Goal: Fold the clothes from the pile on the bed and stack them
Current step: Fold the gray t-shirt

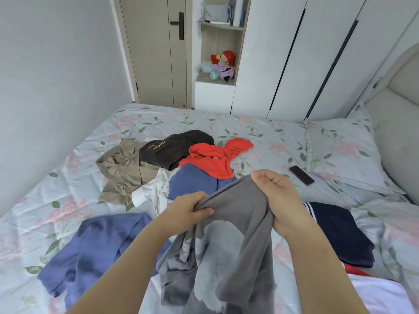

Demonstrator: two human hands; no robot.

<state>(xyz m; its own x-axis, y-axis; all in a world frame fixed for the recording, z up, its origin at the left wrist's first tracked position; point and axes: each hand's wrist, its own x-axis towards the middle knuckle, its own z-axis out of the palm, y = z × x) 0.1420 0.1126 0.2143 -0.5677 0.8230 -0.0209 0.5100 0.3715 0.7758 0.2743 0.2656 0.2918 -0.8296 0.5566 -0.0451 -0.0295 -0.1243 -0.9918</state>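
left hand [189, 211] | right hand [281, 200] | both grip one grey garment [238, 225] | pile [172, 159]: five clothes (one red)

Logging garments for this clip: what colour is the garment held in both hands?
The garment is grey with a large pale print, clearest in the head view.

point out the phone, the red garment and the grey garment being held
phone [301, 175], head view, middle of its dark screen
red garment [204, 165], head view, centre of the crumpled cloth
grey garment [240, 214], head view, upper part of the lifted cloth
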